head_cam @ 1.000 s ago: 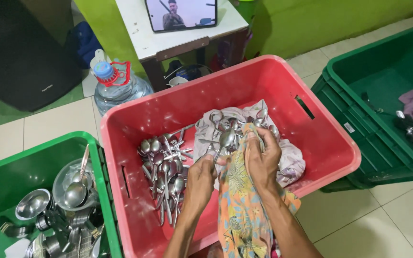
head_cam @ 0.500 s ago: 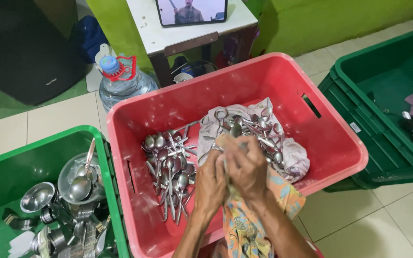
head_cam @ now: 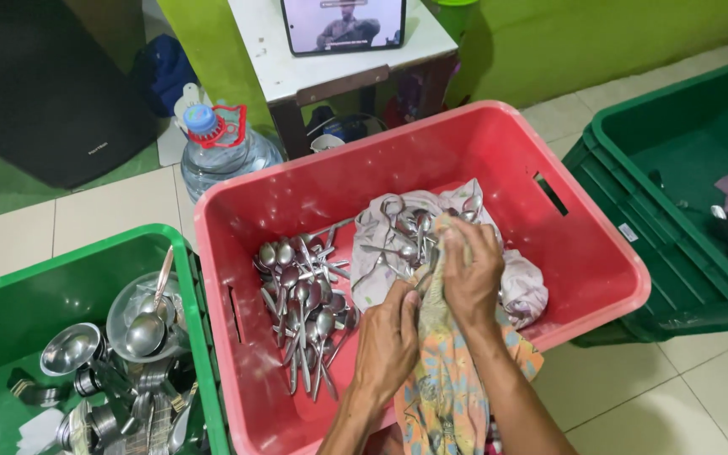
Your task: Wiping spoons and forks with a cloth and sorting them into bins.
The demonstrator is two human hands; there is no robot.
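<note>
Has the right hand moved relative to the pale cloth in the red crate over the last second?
Yes. The right hand has slid from near the pale cloth's right part toward its left side and the spoon pile, meeting the left hand.

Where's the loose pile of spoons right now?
In the head view, the pile of steel spoons lies in the red plastic crate, left of the pale cloth.

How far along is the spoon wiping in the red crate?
Looks done: some spoons on the pale cloth. In hand: both hands, left hand and right hand, work the patterned cloth around something hidden. Left, probably: the spoon pile on the red crate floor.
</note>
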